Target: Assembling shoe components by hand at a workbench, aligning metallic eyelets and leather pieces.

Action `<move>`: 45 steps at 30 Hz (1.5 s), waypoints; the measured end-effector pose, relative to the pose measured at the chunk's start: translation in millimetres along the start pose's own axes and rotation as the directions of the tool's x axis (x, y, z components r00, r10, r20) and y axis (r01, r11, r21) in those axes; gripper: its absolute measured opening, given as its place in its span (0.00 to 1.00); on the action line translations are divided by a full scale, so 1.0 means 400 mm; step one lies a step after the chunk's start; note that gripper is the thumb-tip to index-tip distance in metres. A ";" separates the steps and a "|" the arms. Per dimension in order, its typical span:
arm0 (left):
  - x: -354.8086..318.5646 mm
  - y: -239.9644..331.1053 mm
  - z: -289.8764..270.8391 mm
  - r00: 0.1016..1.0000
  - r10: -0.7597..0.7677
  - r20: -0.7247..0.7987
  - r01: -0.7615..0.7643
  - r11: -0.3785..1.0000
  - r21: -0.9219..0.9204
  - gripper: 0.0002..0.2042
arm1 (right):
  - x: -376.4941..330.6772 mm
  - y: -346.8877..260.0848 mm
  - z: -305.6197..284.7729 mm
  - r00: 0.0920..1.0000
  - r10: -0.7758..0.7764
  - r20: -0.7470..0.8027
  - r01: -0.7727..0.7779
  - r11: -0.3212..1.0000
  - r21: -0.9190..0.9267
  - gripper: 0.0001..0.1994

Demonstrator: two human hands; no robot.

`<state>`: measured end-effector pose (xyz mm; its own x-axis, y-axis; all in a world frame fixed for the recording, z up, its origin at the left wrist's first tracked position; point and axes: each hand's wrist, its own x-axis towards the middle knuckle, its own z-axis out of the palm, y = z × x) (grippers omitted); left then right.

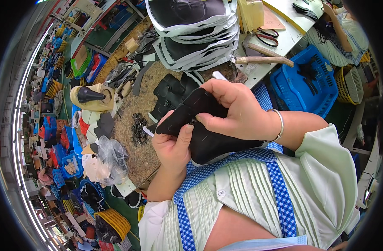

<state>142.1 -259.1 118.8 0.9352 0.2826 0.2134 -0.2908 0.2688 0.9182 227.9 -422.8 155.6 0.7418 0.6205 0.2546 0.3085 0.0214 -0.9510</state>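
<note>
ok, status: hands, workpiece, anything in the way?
Left hand and right hand both gripping black fabric piece. Piece bent between them. Stack of white-edged black pieces beyond, not blocking.

Blue-checked apron (283, 196), pale blouse (327, 165), silver bangle (282, 124)

Bright strip lights (18, 125) run along the left; green floor (135, 228); brown-speckled worktable (135, 163).
</note>
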 end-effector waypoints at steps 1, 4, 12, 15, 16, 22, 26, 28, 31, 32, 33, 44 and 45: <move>0.000 -0.001 -0.001 1.000 -0.012 0.001 0.012 1.000 0.007 0.15 | 0.000 0.001 0.000 0.999 -0.045 -0.002 0.045 0.996 -0.073 0.18; -0.001 0.006 0.008 0.999 -0.039 -0.025 0.038 0.998 -0.049 0.15 | 0.008 -0.010 0.000 0.934 -0.349 -0.071 0.325 0.916 -0.236 0.20; 0.004 0.034 0.007 0.996 0.047 0.076 -0.054 0.994 0.097 0.15 | 0.034 -0.006 -0.041 0.858 -0.490 0.154 0.511 0.847 -0.146 0.08; 0.006 0.041 0.002 0.990 0.057 0.130 -0.084 0.974 0.213 0.14 | 0.058 -0.021 -0.073 0.822 -0.467 0.326 0.534 0.831 -0.156 0.09; 0.008 0.043 -0.003 0.986 0.056 0.154 -0.096 0.959 0.265 0.14 | 0.063 -0.021 -0.075 0.788 -0.512 0.342 0.578 0.806 -0.126 0.08; 0.009 0.054 0.006 0.982 -0.004 0.187 -0.050 0.957 0.285 0.12 | 0.069 -0.044 -0.092 0.745 -0.452 0.491 0.605 0.768 -0.210 0.07; 0.013 0.043 0.008 0.965 0.019 0.262 -0.054 0.990 0.127 0.11 | 0.051 -0.047 -0.074 0.794 -0.429 0.432 0.525 0.841 -0.130 0.07; 0.016 0.031 0.010 0.956 0.062 0.285 -0.079 0.996 0.050 0.10 | 0.051 -0.035 -0.076 0.795 -0.446 0.412 0.514 0.855 -0.065 0.07; 0.030 0.025 -0.010 0.922 0.143 0.360 -0.179 0.981 0.068 0.11 | 0.046 -0.021 -0.067 0.828 -0.444 0.341 0.467 0.884 0.015 0.07; 0.029 0.022 -0.013 0.929 0.139 0.343 -0.166 0.985 0.050 0.11 | 0.044 -0.018 -0.061 0.843 -0.438 0.313 0.449 0.893 0.041 0.08; 0.028 0.020 -0.016 0.936 0.135 0.326 -0.153 0.988 0.033 0.12 | 0.040 -0.015 -0.054 0.853 -0.445 0.273 0.459 0.888 0.015 0.09; 0.006 0.017 -0.017 0.968 -0.193 0.163 0.243 0.886 -0.396 0.20 | 0.035 -0.045 -0.066 0.955 -0.100 0.279 0.069 0.991 0.118 0.15; 0.007 0.018 -0.017 0.967 -0.206 0.150 0.250 0.881 -0.403 0.20 | 0.034 -0.045 -0.062 0.961 -0.083 0.265 0.049 0.990 0.131 0.15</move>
<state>141.1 -250.1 123.5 0.9945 0.0801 0.0670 -0.1037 0.6782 0.7275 247.1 -434.1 180.3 0.5291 0.8022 0.2767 0.2640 0.1543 -0.9521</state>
